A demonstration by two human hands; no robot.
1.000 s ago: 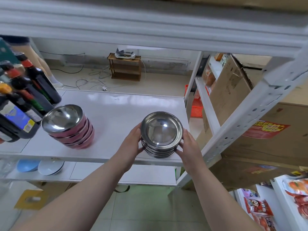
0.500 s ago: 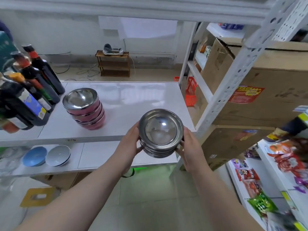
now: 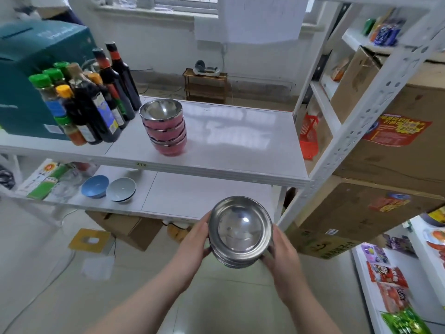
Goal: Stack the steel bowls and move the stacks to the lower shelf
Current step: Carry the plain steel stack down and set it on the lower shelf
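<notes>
A stack of plain steel bowls sits upright, nested, rims up, in front of the lower shelf — off its surface. A second stack, pink-sided bowls with steel interiors, stands on the upper shelf.

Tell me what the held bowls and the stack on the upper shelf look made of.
Held bowl stack: polished steel by the look, with mirror reflections and a bright glare spot. Shelf stack: shiny metal inside and at the rims, with matte pink outsides, perhaps plastic or a coating.
</notes>
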